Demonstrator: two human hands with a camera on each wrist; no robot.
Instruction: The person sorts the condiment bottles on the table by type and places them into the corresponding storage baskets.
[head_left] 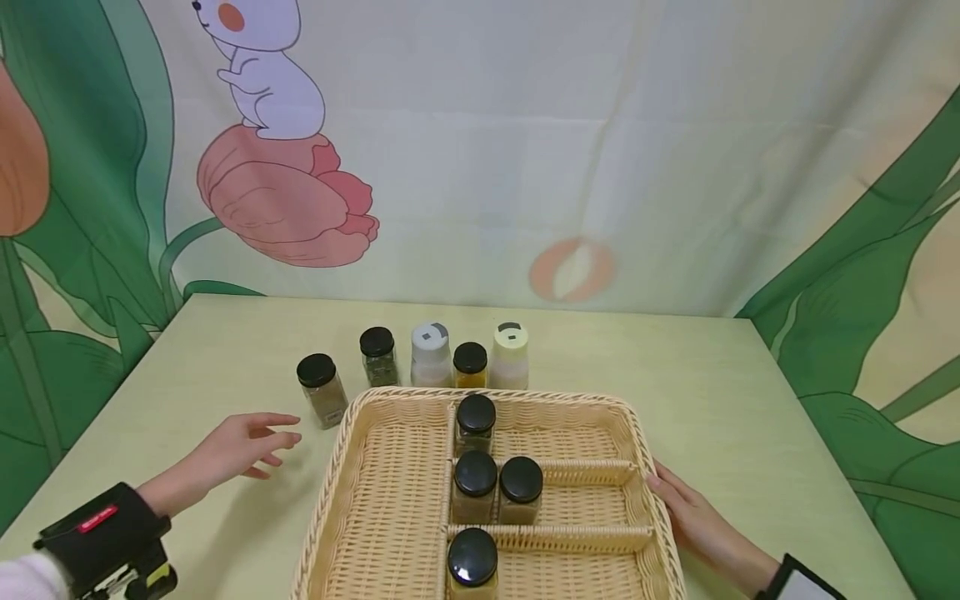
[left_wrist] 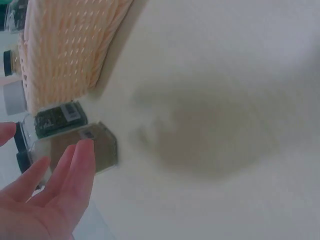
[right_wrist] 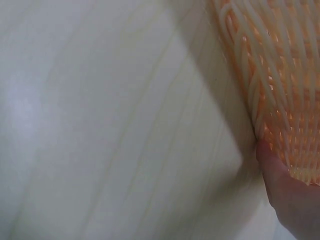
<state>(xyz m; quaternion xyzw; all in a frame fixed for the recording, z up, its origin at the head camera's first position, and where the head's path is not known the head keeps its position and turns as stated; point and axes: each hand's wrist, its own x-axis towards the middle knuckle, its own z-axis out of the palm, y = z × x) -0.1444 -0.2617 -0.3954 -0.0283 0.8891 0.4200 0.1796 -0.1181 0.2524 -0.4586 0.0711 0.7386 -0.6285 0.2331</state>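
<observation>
My left hand [head_left: 243,446] hovers over the table at the left, fingers spread and holding nothing. Just beyond its fingertips stands a black-capped spice jar [head_left: 325,398] with brown powder, tilted-looking in the head view. In the left wrist view the fingers overlap this jar [left_wrist: 102,150], and a jar of green herbs [left_wrist: 60,120] is behind it. At the right, my right hand [head_left: 697,517] holds the side of a woven basket [head_left: 648,454], a fingertip at its rim. In the right wrist view a digit lies along the basket's lower edge [right_wrist: 295,120].
Several black-lidded jars, one in front [head_left: 472,557], stand along the basket's middle divider. Behind the basket are a herb jar [head_left: 380,367], a white-capped bottle [head_left: 431,358], a yellow-filled jar [head_left: 470,371] and a yellow-capped bottle [head_left: 511,358]. A printed curtain [head_left: 465,192] hangs beyond the table.
</observation>
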